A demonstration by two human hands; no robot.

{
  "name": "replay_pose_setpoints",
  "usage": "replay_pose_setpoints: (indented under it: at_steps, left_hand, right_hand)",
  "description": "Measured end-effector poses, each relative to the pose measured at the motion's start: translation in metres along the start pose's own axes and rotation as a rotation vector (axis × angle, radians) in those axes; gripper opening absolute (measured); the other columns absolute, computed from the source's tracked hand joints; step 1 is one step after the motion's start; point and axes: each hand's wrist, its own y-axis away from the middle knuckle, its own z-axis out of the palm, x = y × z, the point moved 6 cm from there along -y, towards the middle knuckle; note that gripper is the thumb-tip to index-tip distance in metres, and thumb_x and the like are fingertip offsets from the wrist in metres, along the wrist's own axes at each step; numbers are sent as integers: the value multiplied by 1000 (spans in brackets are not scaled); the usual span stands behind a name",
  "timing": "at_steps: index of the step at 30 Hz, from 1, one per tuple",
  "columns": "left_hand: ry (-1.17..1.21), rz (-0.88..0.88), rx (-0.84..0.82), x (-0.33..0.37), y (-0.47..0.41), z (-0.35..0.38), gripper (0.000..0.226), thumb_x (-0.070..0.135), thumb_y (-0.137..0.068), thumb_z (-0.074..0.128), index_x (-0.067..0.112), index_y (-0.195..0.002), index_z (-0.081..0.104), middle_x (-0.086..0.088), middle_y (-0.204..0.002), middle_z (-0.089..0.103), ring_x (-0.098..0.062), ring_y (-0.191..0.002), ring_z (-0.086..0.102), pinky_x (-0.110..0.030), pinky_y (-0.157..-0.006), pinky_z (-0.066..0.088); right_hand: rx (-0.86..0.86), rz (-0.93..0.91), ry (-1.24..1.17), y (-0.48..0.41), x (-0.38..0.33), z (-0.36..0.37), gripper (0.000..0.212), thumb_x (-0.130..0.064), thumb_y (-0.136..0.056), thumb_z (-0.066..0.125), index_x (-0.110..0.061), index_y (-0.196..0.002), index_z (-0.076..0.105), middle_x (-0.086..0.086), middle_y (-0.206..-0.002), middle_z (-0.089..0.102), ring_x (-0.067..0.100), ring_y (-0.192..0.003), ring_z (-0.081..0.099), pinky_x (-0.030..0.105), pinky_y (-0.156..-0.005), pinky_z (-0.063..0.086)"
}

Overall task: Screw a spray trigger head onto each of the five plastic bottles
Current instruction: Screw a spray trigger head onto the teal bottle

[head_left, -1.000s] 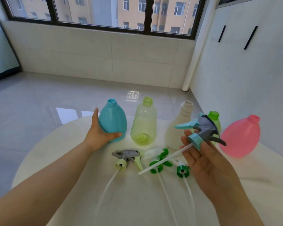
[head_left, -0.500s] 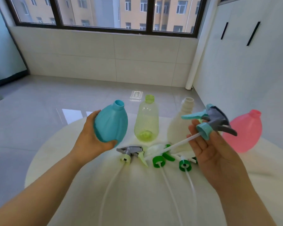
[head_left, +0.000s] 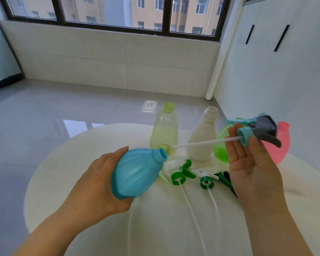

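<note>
My left hand (head_left: 100,183) grips the blue bottle (head_left: 137,172), lifted off the table and tipped so its open neck points right. My right hand (head_left: 251,163) holds a teal and grey trigger head (head_left: 260,129) by its collar. Its white dip tube (head_left: 201,144) runs left, with the tip a little above and right of the blue bottle's mouth. Behind stand a clear yellow-green bottle (head_left: 164,130) and a white bottle (head_left: 203,137). A bright green bottle (head_left: 221,145) and a pink bottle (head_left: 279,143) are partly hidden by my right hand.
Several loose trigger heads with green collars (head_left: 177,178) (head_left: 207,182) lie on the round white table (head_left: 81,172), their long tubes trailing toward me. One more head is mostly hidden behind the blue bottle. Grey tiled floor surrounds the table; a white wall stands close on the right.
My left hand lifted the blue bottle from the table and tilted its neck to the right. My right hand swung the trigger head so the tube tip nears the bottle's mouth.
</note>
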Motion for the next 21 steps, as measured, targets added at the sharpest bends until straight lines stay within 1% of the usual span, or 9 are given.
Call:
replay_pose_setpoints:
  at_steps: [3,7,9,10,12,14,17,19,21]
  left_hand:
    - [9,4,-11,-2,-1,0,99,33,-47,81,69,-106,9,37,-107,29,2,-101,34,-22,-83,34]
    - [26,15,-61,0,0,4,100,36,-48,81,71,-106,8,44,-107,25,4,-101,35,-18,-81,34]
    - [40,31,-73,3,2,6,100,38,-47,80,72,-106,7,45,-108,26,8,-100,36,-12,-78,33]
    - [46,40,-78,4,2,7,101,38,-47,80,74,-106,6,46,-108,26,11,-101,36,-10,-76,33]
    - [60,55,-87,5,3,9,101,40,-45,79,76,-105,5,47,-108,26,23,-106,30,-6,-73,34]
    - [79,54,-84,5,3,11,98,43,-43,76,77,-105,7,48,-108,26,28,-106,26,-4,-73,34]
    - [88,42,-85,4,3,12,96,45,-42,72,77,-105,7,52,-108,25,29,-106,26,-3,-72,34]
    - [108,30,-77,1,3,11,95,45,-41,73,76,-105,9,52,-108,26,28,-107,26,-4,-72,35]
    - [126,23,-74,-2,4,10,94,45,-41,73,75,-106,11,48,-110,29,26,-109,28,-4,-74,36]
  right_hand:
    - [-6,12,55,0,4,-1,20,-8,-68,57,-16,-71,75,1,-84,76,14,-85,70,22,-70,56]
    - [-73,44,116,4,14,4,25,-9,-65,58,-11,-85,72,0,-89,75,15,-86,70,23,-72,57]
    - [-129,67,176,8,22,7,28,-12,-63,60,-13,-89,71,-1,-93,75,15,-89,69,23,-74,56]
    - [-162,75,228,10,27,9,28,-15,-62,61,-18,-88,72,-2,-93,75,15,-90,69,22,-74,56]
    - [-214,78,382,15,39,11,25,-23,-58,64,-27,-81,73,-8,-92,75,11,-92,68,19,-73,55]
    - [-263,77,534,19,53,11,27,-29,-55,66,-30,-81,72,-14,-91,74,6,-94,66,15,-75,53]
    - [-359,113,604,26,73,11,27,-27,-59,64,-37,-84,71,-19,-91,73,0,-94,65,10,-73,49]
    - [-373,145,600,27,83,8,27,-23,-64,64,-38,-86,70,-16,-93,73,3,-97,65,12,-75,50]
    - [-354,158,619,26,87,4,26,-16,-68,65,-33,-86,70,-11,-94,74,8,-97,65,15,-77,51]
